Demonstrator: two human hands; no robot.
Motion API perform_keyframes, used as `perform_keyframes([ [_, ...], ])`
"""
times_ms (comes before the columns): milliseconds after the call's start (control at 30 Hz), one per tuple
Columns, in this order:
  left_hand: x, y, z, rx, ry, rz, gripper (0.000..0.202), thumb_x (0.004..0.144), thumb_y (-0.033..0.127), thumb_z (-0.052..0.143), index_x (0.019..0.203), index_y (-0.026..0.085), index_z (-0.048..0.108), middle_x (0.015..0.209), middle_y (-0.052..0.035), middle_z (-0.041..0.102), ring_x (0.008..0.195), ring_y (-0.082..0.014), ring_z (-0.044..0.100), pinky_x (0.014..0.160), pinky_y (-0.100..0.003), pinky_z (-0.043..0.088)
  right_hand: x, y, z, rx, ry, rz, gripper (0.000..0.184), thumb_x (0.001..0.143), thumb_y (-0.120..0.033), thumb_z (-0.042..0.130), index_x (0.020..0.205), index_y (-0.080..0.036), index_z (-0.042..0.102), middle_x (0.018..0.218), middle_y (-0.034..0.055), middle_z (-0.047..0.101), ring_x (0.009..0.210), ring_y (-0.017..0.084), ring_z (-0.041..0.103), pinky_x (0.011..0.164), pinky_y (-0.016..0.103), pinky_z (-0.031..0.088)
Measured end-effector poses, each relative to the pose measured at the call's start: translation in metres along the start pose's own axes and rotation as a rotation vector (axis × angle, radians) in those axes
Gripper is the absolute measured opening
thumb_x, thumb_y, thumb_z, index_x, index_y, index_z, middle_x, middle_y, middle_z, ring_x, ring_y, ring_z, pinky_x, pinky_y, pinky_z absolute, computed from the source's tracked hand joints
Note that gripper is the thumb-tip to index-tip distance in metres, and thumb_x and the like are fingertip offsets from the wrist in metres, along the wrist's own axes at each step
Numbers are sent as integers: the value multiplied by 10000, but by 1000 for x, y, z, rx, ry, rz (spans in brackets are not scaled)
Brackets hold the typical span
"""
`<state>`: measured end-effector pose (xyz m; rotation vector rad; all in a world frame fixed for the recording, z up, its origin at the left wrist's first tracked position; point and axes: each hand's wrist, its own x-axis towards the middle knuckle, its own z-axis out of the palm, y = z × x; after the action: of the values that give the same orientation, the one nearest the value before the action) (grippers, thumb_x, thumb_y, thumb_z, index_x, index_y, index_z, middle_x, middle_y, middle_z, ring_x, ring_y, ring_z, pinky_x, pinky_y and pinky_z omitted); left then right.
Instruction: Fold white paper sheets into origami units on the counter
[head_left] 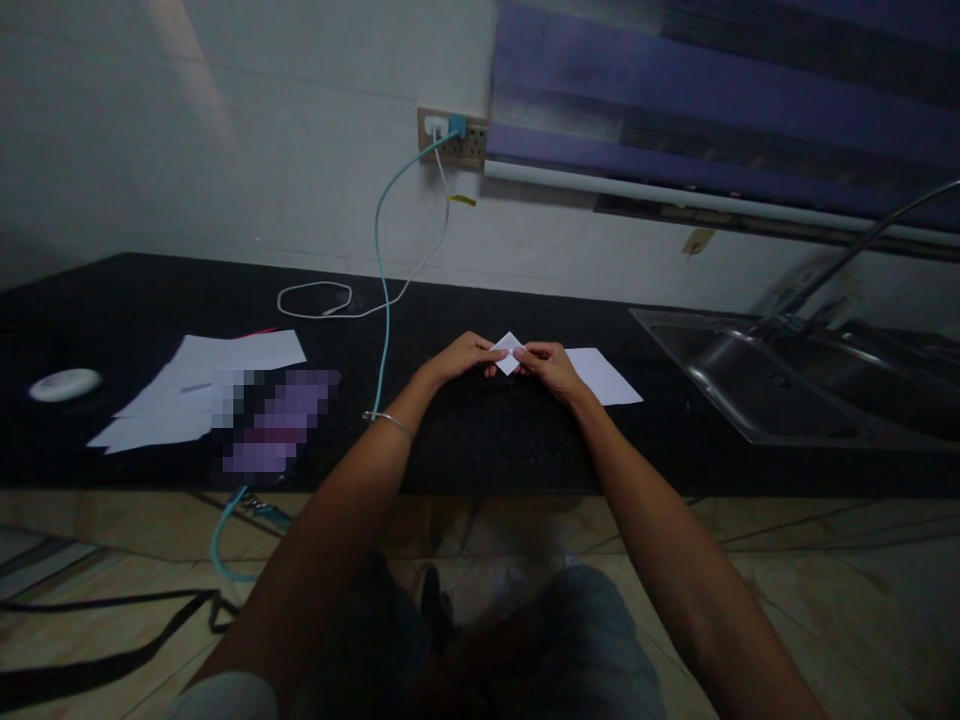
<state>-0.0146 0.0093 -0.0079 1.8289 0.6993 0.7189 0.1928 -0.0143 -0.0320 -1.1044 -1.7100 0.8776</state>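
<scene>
A small folded piece of white paper [510, 343], diamond-shaped from here, is held up between both hands over the dark countertop. My left hand [467, 357] pinches its left corner, thumb on the near face. On the opposite corner my right hand [551, 366] has closed in the same way, its thumb pointing inward. The fingers behind the paper are partly hidden. Just right of my right hand, a flat white sheet [606, 377] lies on the counter, partly covered by that hand.
Loose white sheets [172, 400] and a phone [277, 425] with a blurred screen lie at left, near a round white object [65, 385]. A teal cable [380, 250] and a white cable [420, 265] run from the wall socket [472, 145]. The metal sink [720, 385] is at right.
</scene>
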Motion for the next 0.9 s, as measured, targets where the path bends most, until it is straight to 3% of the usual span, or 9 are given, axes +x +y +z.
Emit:
perform_keyframes([
  [133, -2, 1, -3, 28, -22, 43, 404, 833, 440, 566, 589, 127, 643, 524, -9, 537, 462, -66, 425, 492, -218, 289, 0, 1, -2, 10, 18, -2, 422, 742, -570, 621, 690, -157, 693, 618, 18, 617, 551, 118, 501, 539, 241, 369],
  [300, 1, -6, -9, 66, 70, 58, 435, 838, 476, 550, 571, 139, 620, 443, 32, 413, 410, -56, 333, 451, -230, 208, 0, -1, 2, 14, 82, -33, 455, 722, -617, 612, 663, -173, 684, 525, -14, 551, 466, 96, 442, 464, 232, 312],
  [467, 5, -8, -8, 57, 62, 32, 433, 833, 518, 547, 680, 130, 664, 402, 32, 433, 356, -48, 319, 414, -218, 190, 1, -1, 5, 87, 104, 18, 449, 721, -613, 627, 783, -176, 710, 443, -29, 517, 383, 89, 409, 394, 225, 287],
  [600, 8, -4, -2, -131, 115, -13, 439, 808, 529, 586, 967, 128, 666, 538, -17, 588, 379, -52, 434, 401, -193, 224, 1, -4, 5, 239, 105, 33, 450, 703, -580, 670, 901, -179, 716, 601, 20, 649, 472, 112, 541, 450, 237, 425],
  [733, 12, -5, 2, -283, 184, -46, 460, 837, 539, 540, 982, 117, 651, 773, -100, 669, 525, -74, 574, 423, -174, 290, 1, -9, 4, 352, 77, 51, 419, 668, -491, 739, 972, -204, 717, 873, 58, 709, 716, 161, 645, 613, 278, 533],
  [900, 16, -11, 4, -236, 246, -69, 321, 813, 306, 646, 1072, 124, 592, 804, -87, 681, 524, -87, 599, 426, -176, 319, 4, -6, 4, 434, 33, 94, 350, 712, -443, 705, 961, -197, 716, 965, 69, 698, 782, 172, 657, 664, 295, 557],
])
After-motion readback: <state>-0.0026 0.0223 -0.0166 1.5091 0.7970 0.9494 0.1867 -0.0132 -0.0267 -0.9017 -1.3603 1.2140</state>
